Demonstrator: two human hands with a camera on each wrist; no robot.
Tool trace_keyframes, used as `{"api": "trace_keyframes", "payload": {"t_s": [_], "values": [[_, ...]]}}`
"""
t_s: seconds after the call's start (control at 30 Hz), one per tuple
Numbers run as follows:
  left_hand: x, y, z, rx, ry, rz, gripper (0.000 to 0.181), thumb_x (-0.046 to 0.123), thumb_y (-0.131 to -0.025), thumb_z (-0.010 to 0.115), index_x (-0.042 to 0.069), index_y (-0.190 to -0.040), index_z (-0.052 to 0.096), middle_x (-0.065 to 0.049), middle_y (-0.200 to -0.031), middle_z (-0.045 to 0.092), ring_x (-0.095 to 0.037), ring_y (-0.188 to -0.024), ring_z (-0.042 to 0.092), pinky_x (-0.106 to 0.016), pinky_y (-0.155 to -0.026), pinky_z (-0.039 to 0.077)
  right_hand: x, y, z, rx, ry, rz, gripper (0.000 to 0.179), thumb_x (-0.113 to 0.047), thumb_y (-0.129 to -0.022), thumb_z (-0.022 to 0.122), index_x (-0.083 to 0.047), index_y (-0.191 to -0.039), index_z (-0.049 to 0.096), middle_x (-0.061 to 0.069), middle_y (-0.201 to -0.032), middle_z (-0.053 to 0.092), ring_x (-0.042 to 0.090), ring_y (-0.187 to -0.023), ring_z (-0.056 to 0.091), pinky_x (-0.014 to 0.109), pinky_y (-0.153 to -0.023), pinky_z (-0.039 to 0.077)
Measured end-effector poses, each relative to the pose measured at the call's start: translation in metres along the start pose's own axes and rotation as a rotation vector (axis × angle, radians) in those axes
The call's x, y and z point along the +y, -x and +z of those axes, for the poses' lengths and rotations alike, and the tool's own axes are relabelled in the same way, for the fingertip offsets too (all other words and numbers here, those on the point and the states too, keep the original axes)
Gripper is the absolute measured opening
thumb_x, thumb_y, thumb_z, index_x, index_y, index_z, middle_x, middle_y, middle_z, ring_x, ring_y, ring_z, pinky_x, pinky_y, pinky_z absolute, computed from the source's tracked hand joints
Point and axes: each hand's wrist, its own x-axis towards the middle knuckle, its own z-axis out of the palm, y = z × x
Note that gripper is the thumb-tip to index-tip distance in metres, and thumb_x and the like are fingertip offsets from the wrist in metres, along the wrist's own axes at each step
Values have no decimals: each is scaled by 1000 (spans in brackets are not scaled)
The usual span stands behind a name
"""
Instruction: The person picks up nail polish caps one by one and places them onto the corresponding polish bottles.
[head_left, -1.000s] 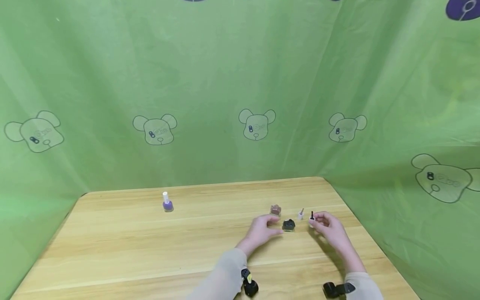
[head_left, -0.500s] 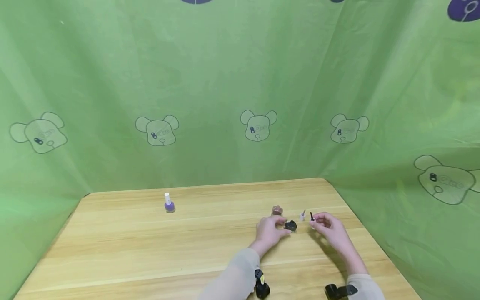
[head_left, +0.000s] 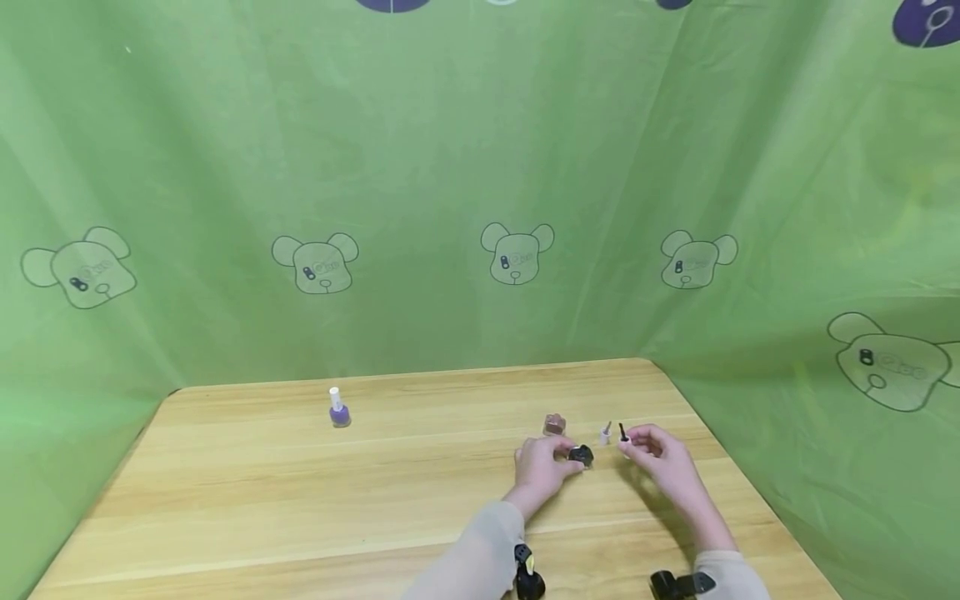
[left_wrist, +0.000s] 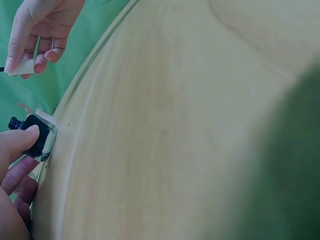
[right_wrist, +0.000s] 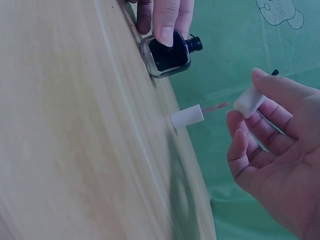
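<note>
My left hand [head_left: 540,468] pinches an uncapped nail polish bottle [right_wrist: 170,54] with black polish, thumb on its near side and fingers behind. The bottle stands on the wooden table, its threaded neck bare. My right hand [head_left: 666,462] holds a white nail polish cap [right_wrist: 248,102] between thumb and fingers, its black brush pointing up. Between the two hands, a second white cap [right_wrist: 187,117] stands upright on the table with a pinkish-brown brush upward. Just behind my left fingers is an uncapped bottle of pinkish-brown polish [head_left: 555,423].
A capped purple nail polish bottle [head_left: 340,413] stands far left on the wooden table [head_left: 247,492]. Green curtains [head_left: 420,167] printed with bear heads hang behind the table and along its sides.
My left hand has moved right to the black polish bottle and closed its thumb and fingers on it. The right hand keeps its place with the cap.
</note>
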Motion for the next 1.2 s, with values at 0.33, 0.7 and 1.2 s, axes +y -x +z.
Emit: {"api": "trace_keyframes", "payload": {"t_s": [0.33,0.7,1.2], "values": [[1,5,-6,-17,84,-5,27,30,-72,83,26,-97,74,13,-91,75,-5,-88,60,-29,-88,40,3,-2,2,-13,17,-2,38,-25,-90,69,0,-117,60,15,-108,68,0,-84,58,17,-74,53],[-7,12,-23,-68,324,-30,28,17,-74,83,12,-100,74,-2,-93,75,-1,-75,60,-16,-69,50,-8,1,4,-20,25,-68,34,-25,-89,71,0,-112,62,14,-102,69,2,-84,60,16,-75,53],[-21,23,-52,-17,351,-70,30,20,-75,82,13,-103,74,-2,-98,74,-1,-76,55,-17,-67,49,-23,6,10,-28,7,-107,31,-22,-86,73,-2,-108,65,11,-96,70,1,-78,59,17,-72,53]]}}
